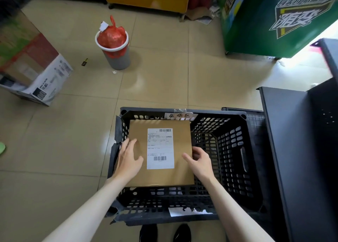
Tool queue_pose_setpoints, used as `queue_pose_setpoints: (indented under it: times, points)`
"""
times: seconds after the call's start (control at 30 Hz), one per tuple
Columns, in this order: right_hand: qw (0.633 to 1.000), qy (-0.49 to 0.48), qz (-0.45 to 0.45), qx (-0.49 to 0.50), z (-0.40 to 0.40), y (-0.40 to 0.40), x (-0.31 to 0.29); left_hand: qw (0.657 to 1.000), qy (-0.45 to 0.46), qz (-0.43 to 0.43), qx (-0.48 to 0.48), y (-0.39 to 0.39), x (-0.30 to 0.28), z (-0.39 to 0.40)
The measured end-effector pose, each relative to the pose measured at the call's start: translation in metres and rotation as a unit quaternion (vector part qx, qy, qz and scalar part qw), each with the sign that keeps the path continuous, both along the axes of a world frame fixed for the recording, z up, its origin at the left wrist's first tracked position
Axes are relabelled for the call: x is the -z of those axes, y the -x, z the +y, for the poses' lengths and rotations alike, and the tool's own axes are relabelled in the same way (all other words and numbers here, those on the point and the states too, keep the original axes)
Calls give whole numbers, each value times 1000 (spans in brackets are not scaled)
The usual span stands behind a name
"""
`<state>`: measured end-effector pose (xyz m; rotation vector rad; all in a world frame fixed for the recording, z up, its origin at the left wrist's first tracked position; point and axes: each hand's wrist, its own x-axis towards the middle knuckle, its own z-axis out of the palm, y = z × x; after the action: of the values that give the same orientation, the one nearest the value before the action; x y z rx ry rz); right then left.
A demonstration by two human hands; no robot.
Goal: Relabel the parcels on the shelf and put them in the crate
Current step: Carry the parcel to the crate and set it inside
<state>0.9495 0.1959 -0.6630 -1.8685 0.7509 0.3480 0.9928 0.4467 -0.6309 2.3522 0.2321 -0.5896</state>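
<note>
A flat brown cardboard parcel (181, 137) with a white shipping label (160, 148) lies face up inside the black perforated plastic crate (230, 150), in its left half. My left hand (129, 159) grips the parcel's left edge, thumb lying on its top face. At the right edge my right hand (200, 162) holds the parcel, thumb on top and fingers curled round the side.
The crate stands on a tiled floor. A dark metal shelf unit (301, 150) rises on the right. A grey bin (114, 46) with a red bag stands ahead, a printed carton (31, 68) at the left, a green cooler (270, 18) at the back right.
</note>
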Motion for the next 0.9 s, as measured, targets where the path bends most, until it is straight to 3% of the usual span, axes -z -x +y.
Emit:
queue_pose_setpoints:
  times: [0.13, 0.27, 0.4, 0.6, 0.9]
  points:
    - [986, 107, -56, -114, 0, -1, -40, 996, -36, -15, 79, 6, -37, -3]
    - [942, 211, -106, -240, -1, 4, -99, 971, -118, -73, 194, 12, -88, -9]
    - [900, 276, -148, -302, -3, 21, -171, 947, -145, -142, 251, 26, -156, -20]
    - [858, 357, -231, -289, -12, 61, -296, 888, -116, -274, 350, 58, -272, -50]
    - [821, 461, -254, -221, -32, 163, -458, 751, -80, -395, 523, 91, -436, -89]
